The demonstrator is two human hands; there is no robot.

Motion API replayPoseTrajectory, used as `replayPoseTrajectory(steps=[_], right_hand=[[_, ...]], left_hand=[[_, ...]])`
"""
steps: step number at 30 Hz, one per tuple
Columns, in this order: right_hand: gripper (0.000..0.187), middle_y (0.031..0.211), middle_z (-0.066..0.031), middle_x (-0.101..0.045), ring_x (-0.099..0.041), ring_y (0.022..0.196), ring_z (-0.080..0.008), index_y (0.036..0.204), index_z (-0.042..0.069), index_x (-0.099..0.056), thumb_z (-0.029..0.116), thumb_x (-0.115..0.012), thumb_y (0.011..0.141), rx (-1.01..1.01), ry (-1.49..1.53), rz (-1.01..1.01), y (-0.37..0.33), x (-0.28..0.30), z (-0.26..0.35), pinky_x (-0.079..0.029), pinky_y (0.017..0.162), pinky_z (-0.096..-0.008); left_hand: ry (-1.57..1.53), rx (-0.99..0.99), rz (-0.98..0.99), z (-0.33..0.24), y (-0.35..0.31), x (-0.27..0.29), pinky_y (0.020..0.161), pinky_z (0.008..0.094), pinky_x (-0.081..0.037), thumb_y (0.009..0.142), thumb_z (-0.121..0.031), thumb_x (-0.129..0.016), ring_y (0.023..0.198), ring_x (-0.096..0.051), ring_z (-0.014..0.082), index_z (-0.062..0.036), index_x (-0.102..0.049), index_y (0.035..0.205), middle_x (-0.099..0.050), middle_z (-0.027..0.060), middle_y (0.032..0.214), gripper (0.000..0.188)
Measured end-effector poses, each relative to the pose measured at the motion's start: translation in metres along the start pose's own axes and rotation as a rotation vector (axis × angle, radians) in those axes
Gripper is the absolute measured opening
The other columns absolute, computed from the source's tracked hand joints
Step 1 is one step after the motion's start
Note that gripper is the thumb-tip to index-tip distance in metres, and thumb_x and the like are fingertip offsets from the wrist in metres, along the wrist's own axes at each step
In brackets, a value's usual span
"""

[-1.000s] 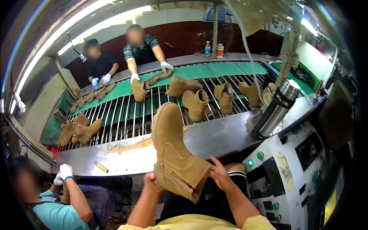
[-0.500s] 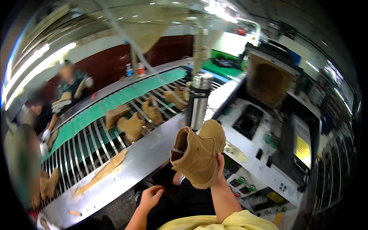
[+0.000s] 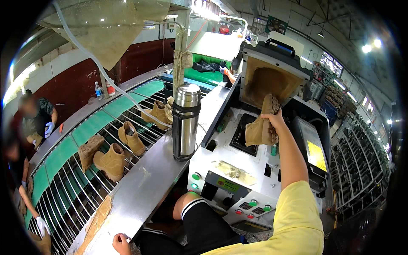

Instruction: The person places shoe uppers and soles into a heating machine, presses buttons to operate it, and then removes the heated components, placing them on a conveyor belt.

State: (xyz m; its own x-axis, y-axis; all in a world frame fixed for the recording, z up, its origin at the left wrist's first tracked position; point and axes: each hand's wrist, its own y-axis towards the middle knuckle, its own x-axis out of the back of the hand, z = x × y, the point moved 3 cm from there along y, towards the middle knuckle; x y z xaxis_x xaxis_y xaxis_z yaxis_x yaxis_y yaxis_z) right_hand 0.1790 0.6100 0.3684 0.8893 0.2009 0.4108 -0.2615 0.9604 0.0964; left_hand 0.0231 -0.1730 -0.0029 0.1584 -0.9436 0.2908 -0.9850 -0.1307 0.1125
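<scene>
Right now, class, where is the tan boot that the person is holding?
In the head view, the tan boot is right of centre, gripped in the right hand above the white machine, just before its boxy opening.

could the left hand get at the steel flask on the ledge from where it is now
Probably yes. The left hand is empty, low at the metal ledge, and the steel flask stands upright farther along it with bare metal between. It looks like a long stretch, though.

The right grip is covering part of the tan boot, its fingers hidden behind the leather. The left grip is being cut off at the bottom edge, fingers too small to read.
</scene>
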Motion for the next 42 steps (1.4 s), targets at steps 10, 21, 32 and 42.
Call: replayPoseTrajectory(steps=[10, 21, 32, 42], right_hand=[[0.12, 0.142, -0.0247, -0.035, -0.049, 0.12, -0.0352, 0.144, -0.006, -0.011, 0.028, -0.082, 0.054, -0.306, -0.406, 0.006, 0.095, -0.076, -0.05, -0.044, 0.096, -0.0441], [0.073, 0.126, -0.0211, -0.056, -0.06, 0.109, -0.029, 0.119, -0.006, -0.058, 0.033, -0.078, 0.062, -0.196, -0.664, 0.015, 0.122, -0.11, -0.087, -0.049, 0.091, -0.0392], [0.101, 0.14, -0.0229, -0.043, -0.048, 0.126, -0.0302, 0.142, -0.002, -0.031, 0.041, -0.075, 0.063, -0.291, -0.63, 0.139, 0.095, -0.104, -0.079, -0.041, 0.103, -0.0358], [0.094, 0.144, -0.0192, -0.031, -0.034, 0.133, -0.0357, 0.142, 0.013, -0.036, 0.058, -0.069, 0.065, 0.147, -0.857, 0.242, -0.014, -0.107, -0.054, -0.039, 0.102, -0.0443]], left_hand=[[0.502, 0.178, -0.176, -0.07, -0.028, -0.004, 0.066, 0.0377, -0.05, 0.085, -0.022, -0.059, 0.067, -0.062, 0.0254, 0.0016, -0.068, 0.082, -0.067, 0.0142, 0.074, 0.025], [0.376, 0.276, -0.144, -0.042, -0.016, 0.007, 0.065, 0.0349, -0.048, 0.085, -0.023, -0.059, 0.068, -0.057, 0.0196, 0.0007, -0.065, 0.084, -0.064, 0.0095, 0.074, 0.025], [0.109, 0.177, -0.149, -0.012, 0.001, 0.014, 0.055, 0.0286, -0.045, 0.083, -0.009, -0.056, 0.059, -0.054, 0.014, 0.0008, -0.06, 0.079, -0.058, 0.0063, 0.067, 0.012], [0.073, -0.019, -0.241, 0.002, 0.002, 0.02, 0.045, 0.0249, -0.037, 0.079, -0.005, -0.055, 0.048, -0.045, 0.0094, 0.0012, -0.054, 0.066, -0.05, 0.0025, 0.057, 0.015]])
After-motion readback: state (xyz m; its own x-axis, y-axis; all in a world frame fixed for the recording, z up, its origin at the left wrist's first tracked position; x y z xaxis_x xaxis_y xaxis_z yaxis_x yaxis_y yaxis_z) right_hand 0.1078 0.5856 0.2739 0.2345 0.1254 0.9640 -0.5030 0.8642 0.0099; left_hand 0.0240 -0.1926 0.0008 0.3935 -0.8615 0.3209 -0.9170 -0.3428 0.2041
